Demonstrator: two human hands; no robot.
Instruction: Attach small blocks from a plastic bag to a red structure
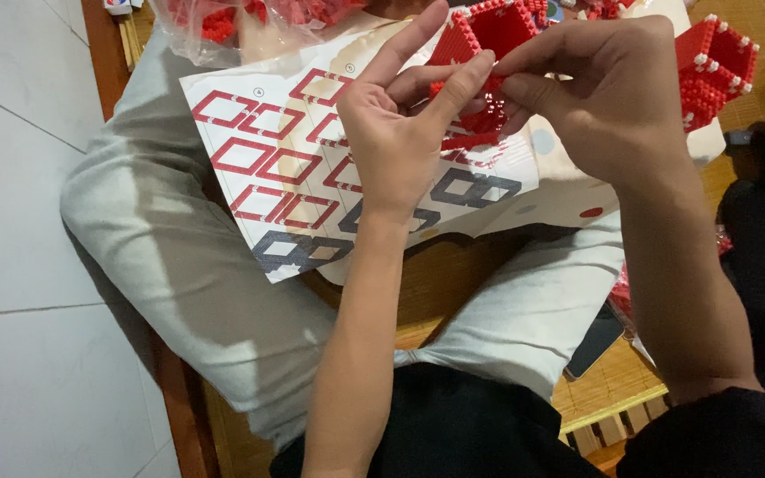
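Note:
My left hand (400,124) and my right hand (604,97) meet over my lap, both pinching a small red brick assembly (480,119) between fingertips. Just behind it stands a larger red open-frame brick structure (489,31), and I cannot tell whether the two are joined. Under my hands lies a white instruction sheet (276,168) printed with red and dark grey diamond-shaped outlines, resting across my light grey trouser legs.
Another red brick block with white studs (717,66) sits at the upper right. A clear plastic bag of red bricks (232,22) lies at the top. A bamboo mat (613,381) covers the seat, with a dark phone (597,341) on it. White floor tiles (19,221) lie on the left.

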